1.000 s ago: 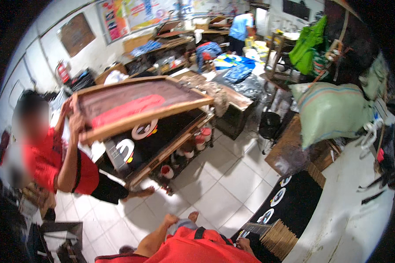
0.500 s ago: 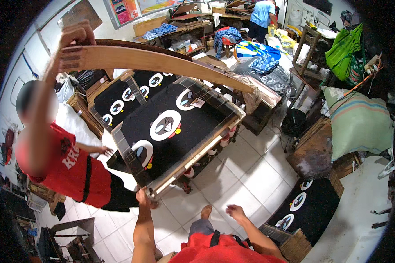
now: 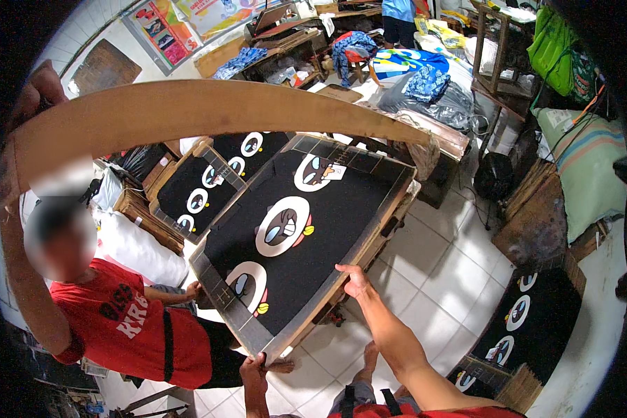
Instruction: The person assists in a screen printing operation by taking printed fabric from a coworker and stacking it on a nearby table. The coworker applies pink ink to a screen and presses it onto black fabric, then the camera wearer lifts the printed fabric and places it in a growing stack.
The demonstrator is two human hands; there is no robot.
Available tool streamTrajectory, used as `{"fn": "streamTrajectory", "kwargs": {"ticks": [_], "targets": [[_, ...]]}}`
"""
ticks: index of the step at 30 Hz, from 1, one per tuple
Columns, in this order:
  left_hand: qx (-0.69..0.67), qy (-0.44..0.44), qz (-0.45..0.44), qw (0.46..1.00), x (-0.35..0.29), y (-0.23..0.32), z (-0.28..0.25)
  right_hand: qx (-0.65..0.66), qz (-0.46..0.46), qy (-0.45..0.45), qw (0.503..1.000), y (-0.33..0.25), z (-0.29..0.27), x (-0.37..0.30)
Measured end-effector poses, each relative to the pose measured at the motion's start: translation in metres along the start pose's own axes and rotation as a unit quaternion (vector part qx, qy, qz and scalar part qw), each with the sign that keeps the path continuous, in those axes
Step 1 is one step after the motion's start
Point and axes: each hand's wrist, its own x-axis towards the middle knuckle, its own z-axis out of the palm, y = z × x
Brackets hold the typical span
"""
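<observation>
The person's left hand (image 3: 256, 364) grips the near corner of a printing board (image 3: 369, 237), fingers curled over its wooden edge. The right hand (image 3: 355, 279) rests on the board's right-hand long edge, fingers bent on the rim; whether it clamps or merely presses cannot be told. The board, covered with black cloth (image 3: 334, 216) bearing round white cartoon prints (image 3: 283, 226), lies tilted, its long axis running from the near left corner away to the far right. So the board stretches away from both hands, with the left hand nearer its end. A co-worker in a red shirt (image 3: 129, 327) stands at the left, lifting a wooden screen frame (image 3: 202, 115) overhead above the board.
</observation>
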Motion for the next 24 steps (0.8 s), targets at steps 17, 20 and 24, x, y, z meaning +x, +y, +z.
{"fn": "streamTrajectory", "kwargs": {"ticks": [17,20,24], "targets": [[0.039,0.0,0.248,0.968,-0.114,0.053,0.018,0.059,-0.176,0.026,0.982,0.017,-0.126,-0.462],[0.153,-0.072,0.293,0.941,-0.16,0.078,0.091,0.072,-0.214,0.055,0.973,0.017,-0.143,-0.547],[0.187,-0.197,0.41,0.871,-0.199,0.126,0.192,0.063,-0.301,0.086,0.948,0.018,-0.151,-0.613]]}}
